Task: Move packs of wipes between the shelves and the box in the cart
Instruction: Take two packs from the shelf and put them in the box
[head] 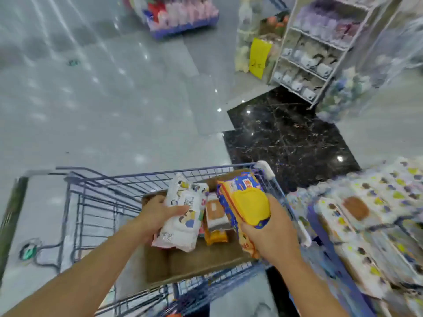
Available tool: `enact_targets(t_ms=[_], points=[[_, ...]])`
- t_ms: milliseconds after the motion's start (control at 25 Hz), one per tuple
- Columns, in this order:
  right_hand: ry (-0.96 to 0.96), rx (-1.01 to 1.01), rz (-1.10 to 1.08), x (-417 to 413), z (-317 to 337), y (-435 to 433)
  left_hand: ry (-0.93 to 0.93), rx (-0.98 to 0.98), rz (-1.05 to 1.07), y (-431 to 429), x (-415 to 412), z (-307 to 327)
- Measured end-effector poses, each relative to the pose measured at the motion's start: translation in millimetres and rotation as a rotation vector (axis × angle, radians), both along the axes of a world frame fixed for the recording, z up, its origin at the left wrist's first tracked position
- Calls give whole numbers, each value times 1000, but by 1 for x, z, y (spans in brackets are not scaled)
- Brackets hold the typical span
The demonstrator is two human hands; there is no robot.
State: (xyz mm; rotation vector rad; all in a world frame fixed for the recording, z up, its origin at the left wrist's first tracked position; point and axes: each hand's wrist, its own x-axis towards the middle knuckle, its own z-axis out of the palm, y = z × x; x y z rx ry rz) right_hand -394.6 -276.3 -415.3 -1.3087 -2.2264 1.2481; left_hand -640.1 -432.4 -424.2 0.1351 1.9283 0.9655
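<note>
Only the arms and hands show — the left hand point(158, 213) and the right hand point(270, 234), both bare. Behind each hand the wrist and forearm are bare as well, uncovered as far back as the lower edge. Farthest behind the hands the arms blur — detail of the skin cannot be made out.

left hand point(158, 213): fingertips hidden behind white pack point(185, 213) | right hand point(272, 229): fingertips hidden under yellow-lidded pack point(245, 202) | print on both: too blurred to read | box point(194, 264): bottom partly covered by packs and hands | shelf packs point(370, 216): smeared, cut off at right edge | yellow tag point(259, 57): writing unreadable
</note>
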Motion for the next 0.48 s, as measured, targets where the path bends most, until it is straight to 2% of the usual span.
enact_targets(t_ms=[80, 160, 240, 400, 480], points=[[-111, -34, 175, -30, -38, -2, 122, -154, -207, -24, -20, -28], [-229, -52, 340, -45, -73, 1, 268, -362, -595, -36, -38, -62], [-331, -69, 506, -53, -106, 9, 258, -460, -849, -44, -49, -103], [-432, -55, 768, -56, -166, 31, 212, -515, -1110, -37, -44, -179], [-480, -12, 861, -56, -197, 44, 176, -486, -1151, -24, -41, -214]])
